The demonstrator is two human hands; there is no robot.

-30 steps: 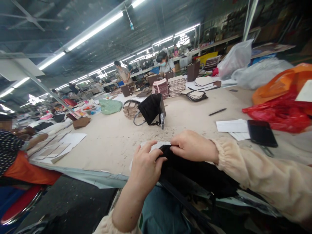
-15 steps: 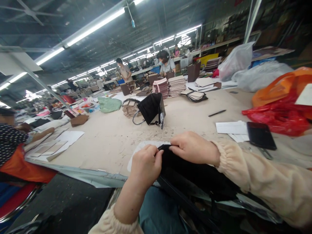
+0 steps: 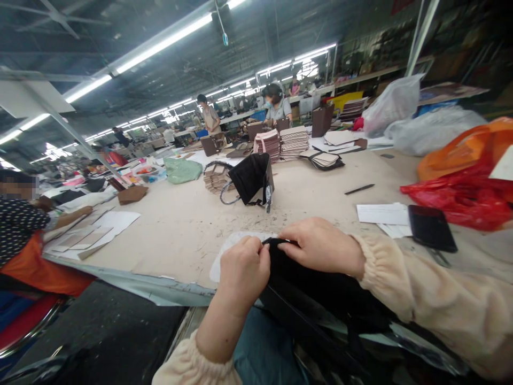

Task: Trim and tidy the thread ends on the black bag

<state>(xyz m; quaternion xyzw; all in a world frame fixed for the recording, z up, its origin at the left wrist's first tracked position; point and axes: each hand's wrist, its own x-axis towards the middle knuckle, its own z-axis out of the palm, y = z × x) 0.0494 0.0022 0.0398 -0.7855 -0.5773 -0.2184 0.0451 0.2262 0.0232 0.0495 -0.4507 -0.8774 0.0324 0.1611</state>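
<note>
A black bag (image 3: 320,291) lies tilted at the table's near edge, its dark inside facing me. My left hand (image 3: 245,267) is closed on the corner of its rim, thumb on top. My right hand (image 3: 320,245) pinches the same rim just to the right, fingers over the far side and thumb inside. Beneath my hands a whitish sheet (image 3: 218,264) shows on the table. Farther off, a second black bag (image 3: 252,179) rests on its side, with a looped handle and a plastic-wrapped part.
On the right are a phone (image 3: 432,227), white papers (image 3: 382,214), a dark pen-like tool (image 3: 359,189) and a red plastic bag (image 3: 481,200). Stacked pieces (image 3: 294,142) stand at the back. A co-worker in a dotted top (image 3: 22,224) sits at left.
The view has shifted slightly, so the scene sits a little farther right. My right fingers have spread a bit along the bag's rim; both hands keep their hold.
</note>
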